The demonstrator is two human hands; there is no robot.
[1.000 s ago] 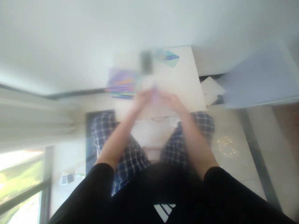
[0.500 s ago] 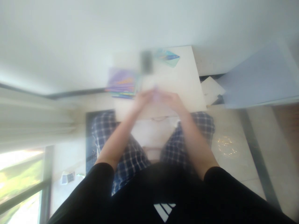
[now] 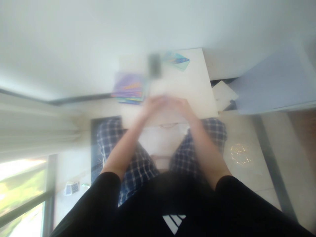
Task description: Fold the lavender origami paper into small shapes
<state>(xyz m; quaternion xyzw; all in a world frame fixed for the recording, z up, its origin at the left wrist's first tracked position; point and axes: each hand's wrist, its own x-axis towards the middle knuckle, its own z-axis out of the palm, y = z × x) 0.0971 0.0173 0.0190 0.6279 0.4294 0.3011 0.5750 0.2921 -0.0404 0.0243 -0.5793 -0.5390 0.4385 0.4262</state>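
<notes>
My left hand [image 3: 152,103] and my right hand [image 3: 180,104] meet over the middle of the white table [image 3: 195,85]. Their fingertips are brought together, pinching something small with a faint purple tint; the haze hides its shape. Left of my left hand lies a stack of colourful sheets or booklets [image 3: 129,86], purple on top. Beyond my hands stands a blurred dark grey object [image 3: 154,65]. Right beside that, a light blue and teal flat item [image 3: 181,61], paper-like, rests near the table's far edge.
A white wall rises behind the table. My knees in checked trousers [image 3: 138,168] flank its near edge. To the right are a pale grey panel [image 3: 271,82] and a white square piece [image 3: 223,95]. Small cards [image 3: 71,188] lie on the floor at left, near a window [image 3: 22,194].
The purple tint between my fingertips shows less than before. Both hands have shifted only slightly and stay together; the things on the table have not moved.
</notes>
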